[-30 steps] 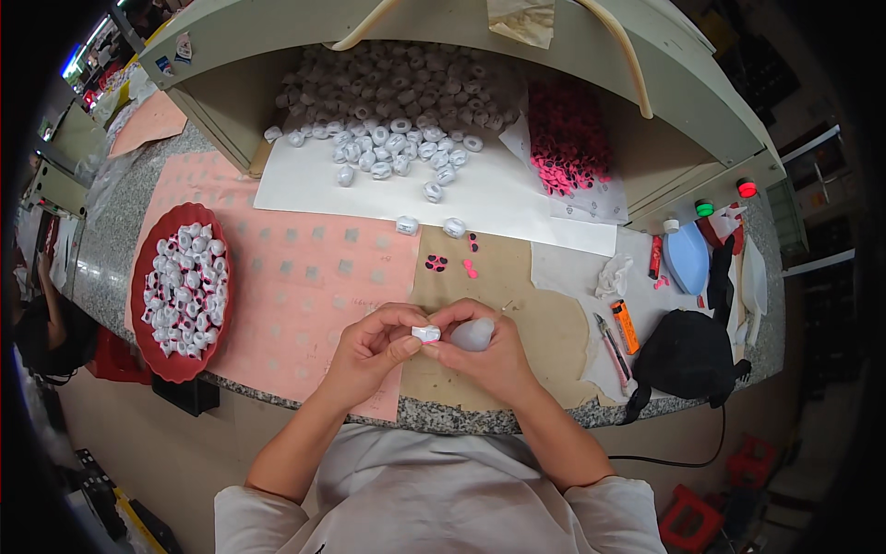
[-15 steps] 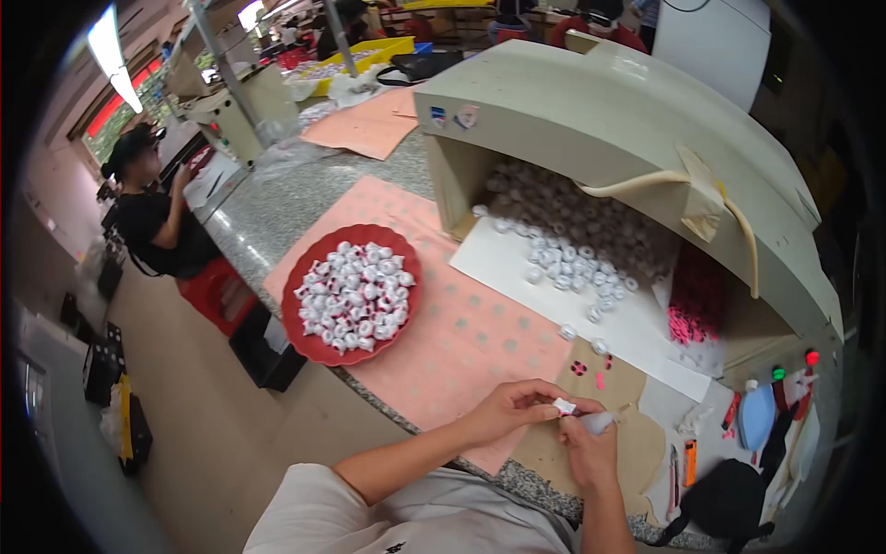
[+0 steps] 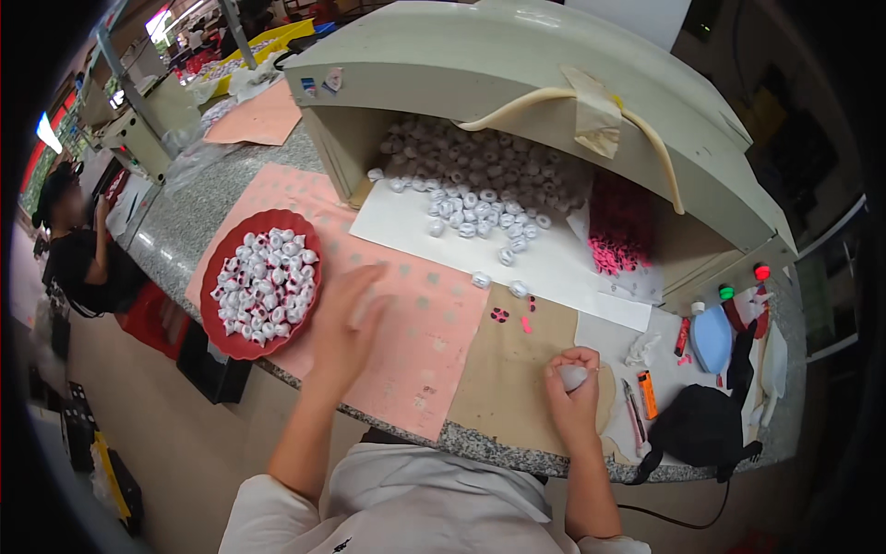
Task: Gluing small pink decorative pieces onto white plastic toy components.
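My left hand [image 3: 346,319] is above the pink spotted sheet, close to the right rim of a red scalloped plate [image 3: 242,349]. Its fingers are spread, blurred by motion, with nothing seen in them. Small white rounded pieces [image 3: 263,286] with dark pink marks are heaped on the plate. Over the brown sheet [image 3: 517,397], my right hand [image 3: 574,397] is closed around a small translucent whitish bottle [image 3: 572,377], mostly covered by the fingers. Beyond that hand lie a dark-and-pink bit [image 3: 499,315] and a pink bit [image 3: 526,325].
A beige hooded box [image 3: 434,78] holds many white pieces [image 3: 461,214] and a pile of pink bits [image 3: 618,254]. To the right are an orange cutter [image 3: 648,395], pens [image 3: 633,411], a black cap-like item [image 3: 697,425] and a blue oval item [image 3: 711,338]. Another person [image 3: 74,240] sits at far left.
My left hand has moved left from my right hand to beside the plate and opened; the small white piece it held is no longer in it. The right hand keeps the bottle. The view has shifted right.
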`<state>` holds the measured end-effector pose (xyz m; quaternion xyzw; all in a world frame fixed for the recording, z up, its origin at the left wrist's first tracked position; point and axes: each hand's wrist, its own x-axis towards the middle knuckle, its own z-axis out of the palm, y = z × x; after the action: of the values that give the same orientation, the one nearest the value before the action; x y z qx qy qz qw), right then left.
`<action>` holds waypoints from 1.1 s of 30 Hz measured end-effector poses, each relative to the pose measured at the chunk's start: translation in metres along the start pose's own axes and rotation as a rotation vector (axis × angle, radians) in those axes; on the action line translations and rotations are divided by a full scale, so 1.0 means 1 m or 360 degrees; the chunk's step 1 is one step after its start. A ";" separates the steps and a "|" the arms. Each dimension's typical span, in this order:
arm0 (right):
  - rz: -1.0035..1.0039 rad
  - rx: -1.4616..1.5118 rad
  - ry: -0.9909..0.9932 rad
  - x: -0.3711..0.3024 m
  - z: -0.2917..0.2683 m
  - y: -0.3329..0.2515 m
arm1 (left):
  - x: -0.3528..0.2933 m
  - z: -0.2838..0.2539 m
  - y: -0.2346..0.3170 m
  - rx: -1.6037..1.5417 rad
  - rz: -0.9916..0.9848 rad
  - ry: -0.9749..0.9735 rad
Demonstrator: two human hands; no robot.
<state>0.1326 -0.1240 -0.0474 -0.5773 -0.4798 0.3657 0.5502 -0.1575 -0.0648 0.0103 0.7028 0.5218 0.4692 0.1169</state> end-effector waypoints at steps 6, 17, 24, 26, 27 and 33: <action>0.0030 -0.0001 0.0016 -0.053 -0.006 -0.019 | 0.015 0.092 -0.013 -0.0165 0.0427 -0.0794; 0.0148 0.0328 0.0097 -0.057 0.017 -0.020 | -0.031 0.031 0.009 -0.2069 -0.1250 -0.0918; -0.0038 0.0355 0.0261 -0.055 0.040 -0.013 | -0.048 0.031 -0.003 -0.2484 -0.1602 -0.0911; -0.0040 0.0355 0.0299 -0.050 0.034 -0.002 | -0.047 0.047 -0.005 -0.2381 -0.1603 -0.1002; -0.0053 0.0369 0.0322 -0.046 0.031 0.005 | -0.046 0.055 -0.010 -0.2202 -0.1444 -0.1033; -0.0407 0.0151 0.0239 -0.015 0.021 0.038 | -0.046 0.100 -0.014 -0.1960 -0.1274 -0.0965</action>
<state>0.1139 -0.1301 -0.0888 -0.5106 -0.4892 0.2707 0.6533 -0.0885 -0.0651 -0.0770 0.3678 0.3269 0.3839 0.7813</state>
